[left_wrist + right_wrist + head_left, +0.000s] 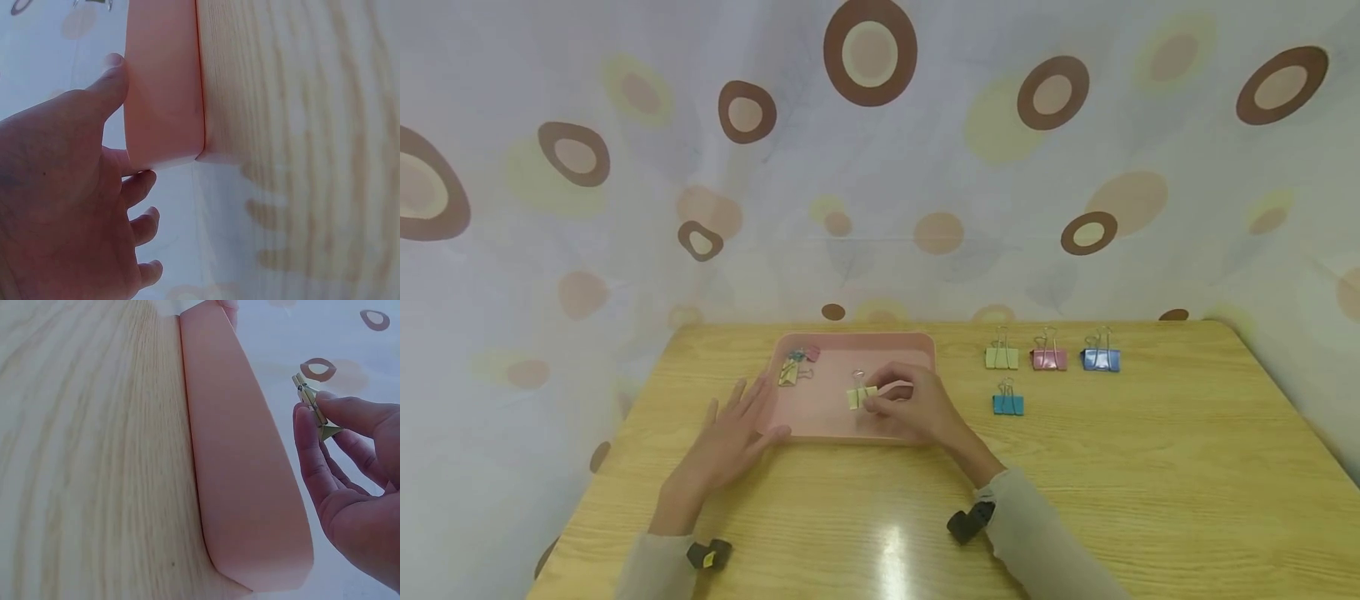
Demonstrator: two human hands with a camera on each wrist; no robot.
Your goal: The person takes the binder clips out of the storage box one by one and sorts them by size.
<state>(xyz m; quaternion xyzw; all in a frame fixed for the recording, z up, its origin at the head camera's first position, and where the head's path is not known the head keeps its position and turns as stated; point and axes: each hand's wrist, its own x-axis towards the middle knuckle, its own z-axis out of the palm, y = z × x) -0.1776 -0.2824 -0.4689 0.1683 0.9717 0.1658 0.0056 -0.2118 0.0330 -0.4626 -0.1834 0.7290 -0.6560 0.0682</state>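
Note:
Between thumb and fingertips, my right hand pinches a pale yellow binder clip above the pink tray. The same yellow clip shows in the right wrist view, outside the tray's wall. My left hand rests against the tray's left front corner with its fingers fairly straight. In the left wrist view, the left thumb touches the tray wall. Several small clips lie bunched at the tray's back left, among them a yellow clip and a pink clip.
Right of the tray, a light green clip, a pink clip and a dark blue clip stand in a row. A teal clip stands in front of the green one. A patterned cloth hangs behind the wooden table.

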